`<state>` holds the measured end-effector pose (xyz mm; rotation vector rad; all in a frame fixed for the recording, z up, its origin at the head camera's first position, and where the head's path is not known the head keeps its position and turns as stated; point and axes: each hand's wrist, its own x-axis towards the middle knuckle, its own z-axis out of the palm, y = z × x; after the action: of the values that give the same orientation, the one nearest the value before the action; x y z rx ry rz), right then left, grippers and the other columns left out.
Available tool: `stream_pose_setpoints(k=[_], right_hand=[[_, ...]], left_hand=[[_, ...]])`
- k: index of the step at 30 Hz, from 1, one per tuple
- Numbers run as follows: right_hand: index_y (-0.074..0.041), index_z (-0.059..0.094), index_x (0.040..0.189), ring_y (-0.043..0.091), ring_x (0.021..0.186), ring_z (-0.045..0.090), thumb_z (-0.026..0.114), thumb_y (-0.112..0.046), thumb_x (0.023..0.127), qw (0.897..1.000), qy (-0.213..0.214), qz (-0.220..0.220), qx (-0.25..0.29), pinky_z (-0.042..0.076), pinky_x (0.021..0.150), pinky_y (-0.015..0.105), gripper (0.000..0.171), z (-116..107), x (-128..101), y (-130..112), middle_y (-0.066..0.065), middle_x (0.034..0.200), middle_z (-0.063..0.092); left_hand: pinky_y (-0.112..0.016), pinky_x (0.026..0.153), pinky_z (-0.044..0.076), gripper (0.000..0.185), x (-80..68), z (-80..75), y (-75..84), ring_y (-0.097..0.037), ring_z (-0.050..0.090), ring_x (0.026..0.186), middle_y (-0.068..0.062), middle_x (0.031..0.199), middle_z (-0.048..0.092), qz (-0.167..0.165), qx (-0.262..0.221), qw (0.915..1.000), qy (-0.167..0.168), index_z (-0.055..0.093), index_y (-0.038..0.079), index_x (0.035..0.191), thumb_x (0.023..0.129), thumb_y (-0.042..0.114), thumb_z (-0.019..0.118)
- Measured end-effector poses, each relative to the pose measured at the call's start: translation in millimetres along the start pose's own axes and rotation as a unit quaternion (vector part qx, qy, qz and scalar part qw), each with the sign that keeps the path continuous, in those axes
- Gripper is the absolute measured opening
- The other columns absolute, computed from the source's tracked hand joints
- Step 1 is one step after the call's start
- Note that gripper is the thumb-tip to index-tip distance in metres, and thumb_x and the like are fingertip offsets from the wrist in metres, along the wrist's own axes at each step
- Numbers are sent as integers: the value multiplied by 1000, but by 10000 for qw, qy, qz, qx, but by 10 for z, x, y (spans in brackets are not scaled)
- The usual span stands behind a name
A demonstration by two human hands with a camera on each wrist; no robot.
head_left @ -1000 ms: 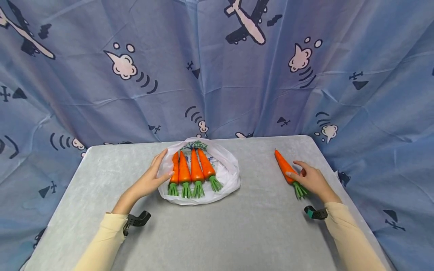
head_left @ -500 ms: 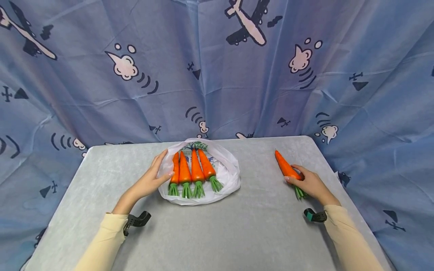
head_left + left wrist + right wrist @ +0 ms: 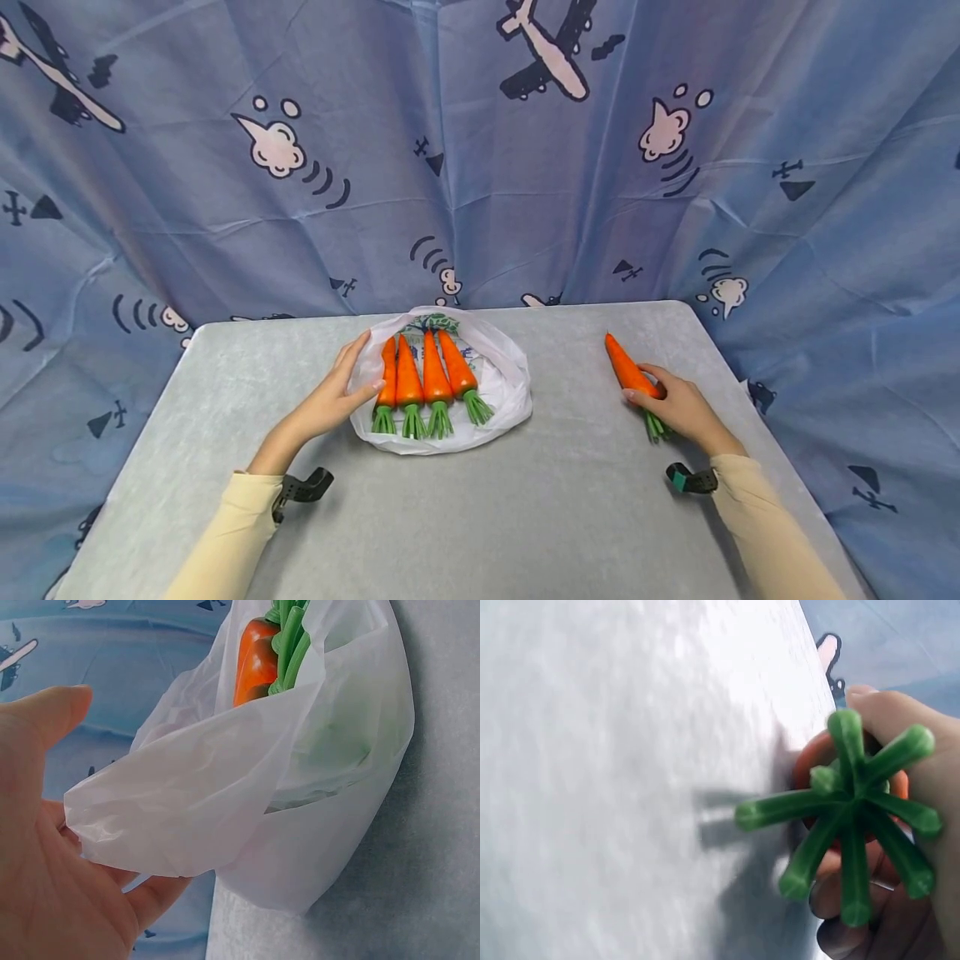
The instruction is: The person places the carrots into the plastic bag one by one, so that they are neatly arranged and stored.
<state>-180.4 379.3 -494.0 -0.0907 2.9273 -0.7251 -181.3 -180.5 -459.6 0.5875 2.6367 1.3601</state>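
Observation:
At the table's right side my right hand (image 3: 682, 408) grips an orange carrot (image 3: 624, 367) near its leafy end, thumb on one side and fingers on the other. In the right wrist view the carrot's green stems (image 3: 851, 802) spread toward the camera and cover part of the grip. My left hand (image 3: 330, 400) touches the left rim of a white plastic bag (image 3: 513, 400), thumb apart and fingers extended behind the rim (image 3: 172, 802). Several carrots (image 3: 433, 375) lie side by side inside the bag, green tops toward me.
The grey table (image 3: 555, 517) ends at a far edge just beyond the bag. Behind it hangs a blue curtain (image 3: 480, 167) printed with planes and clouds. Dark camera straps (image 3: 303, 487) sit on both wrists.
My right thumb and fingers have closed around the single carrot, which has then shifted slightly left with the hand. The left hand and the bag stay put.

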Motion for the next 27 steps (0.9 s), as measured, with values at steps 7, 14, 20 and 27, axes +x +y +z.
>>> stream_pose_setpoints(k=[7,14,20,27], right_hand=[[-7,44,147,22,84,56,62,-58,91,9999,2,-139,91,49,76,37,78,38,18,-203,16,100,67],[-12,47,146,20,82,56,64,-57,89,9984,-1,-474,320,46,74,32,74,101,3,-544,14,103,69],[-17,50,144,16,74,55,68,-53,88,9956,-5,-756,561,45,68,30,69,117,-19,-833,8,93,70],[-20,52,142,14,68,54,70,-54,87,9924,-88,-977,742,44,62,27,68,79,-39,-1138,3,83,66]], left_hand=[[-70,116,19,85,-10,-1,18,-44,17,150,-19,164,10,1,-31,10000,-8,4,17,161,98,28,61],[-69,117,18,84,-7,1,15,-44,16,150,-20,164,11,26,23,10000,-27,5,16,161,99,25,61],[-70,116,19,85,-17,4,34,-45,16,150,-20,164,12,-6,35,10000,-53,5,16,161,98,24,61],[-70,116,20,85,-15,14,26,-44,17,150,-20,163,13,-14,35,10000,-26,5,17,161,98,24,62]])
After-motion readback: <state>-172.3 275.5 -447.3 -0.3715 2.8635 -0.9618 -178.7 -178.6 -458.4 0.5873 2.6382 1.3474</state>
